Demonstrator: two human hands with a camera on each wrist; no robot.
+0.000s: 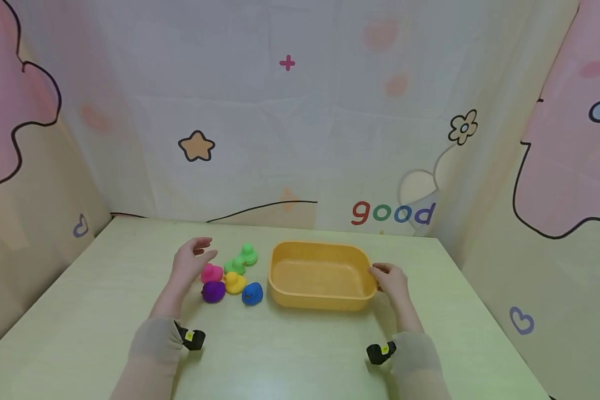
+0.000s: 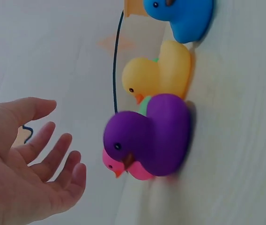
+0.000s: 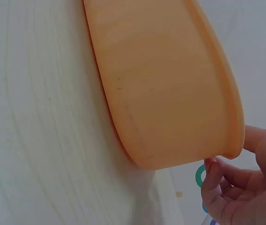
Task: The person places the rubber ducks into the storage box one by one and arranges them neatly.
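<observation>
The right hand [image 1: 391, 279] pinches the rim at the right end of an orange tub [image 1: 320, 275], which sits upright on the pale table [image 1: 290, 361], a little right of its middle. The left hand [image 1: 192, 258] holds nothing; its fingers are loosely bent, the thumb well apart from them, above the left side of a small cluster of toy ducks. Nearest to it is the pink duck [image 1: 211, 273], with the purple duck [image 1: 213, 291] on its near side (in the left wrist view, the purple one hides much of the pink). The yellow duck [image 1: 235, 283] sits to their right, and the blue duck [image 1: 252, 294] is farther right, near the tub but apart from it. Two green ducks, one [image 1: 235, 266] just beyond the yellow and another [image 1: 248, 255] farther back, sit close together. Behind the table's far edge hangs a printed cloth [image 1: 240, 72] bearing a star [image 1: 197, 146].
</observation>
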